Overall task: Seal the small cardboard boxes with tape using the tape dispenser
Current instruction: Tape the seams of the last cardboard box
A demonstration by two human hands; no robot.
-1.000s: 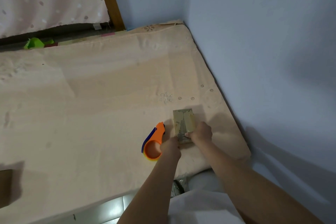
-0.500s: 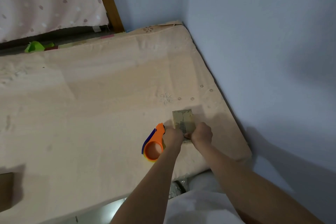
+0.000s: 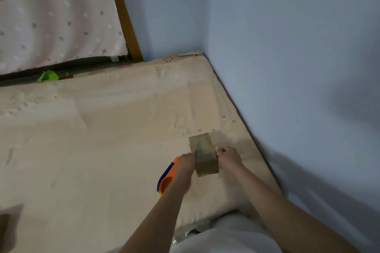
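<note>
Both sets of fingers are curled against the long sides of a small cardboard box (image 3: 202, 151), the left hand (image 3: 186, 160) at the box's nine o'clock side and the right hand (image 3: 228, 156) at its three o'clock side, so the box is pinched between them. Whether the fingertips reach under the box cannot be told.

A moment ago the two hands sat close together over the near end of the box, which lay flat, covering that end. Now they have parted to opposite sides, and the near end face shows plain brown, as if that end has been tipped up or the box turned toward the viewer. The top face carries a blurred greenish print; no tape strip can be made out on it.

The orange tape dispenser (image 3: 167, 179) with a blue edge lies just beside the left wrist, at the box's seven o'clock, on the beige mattress cover (image 3: 102, 139), untouched by either hand.

By this reading, the person is repositioning the box to check or present a seam, and taping is either finished on one face or not yet begun.

Further out, blue walls (image 3: 287, 68) meet at twelve o'clock, with a dotted curtain (image 3: 57, 16) at ten o'clock.
</note>
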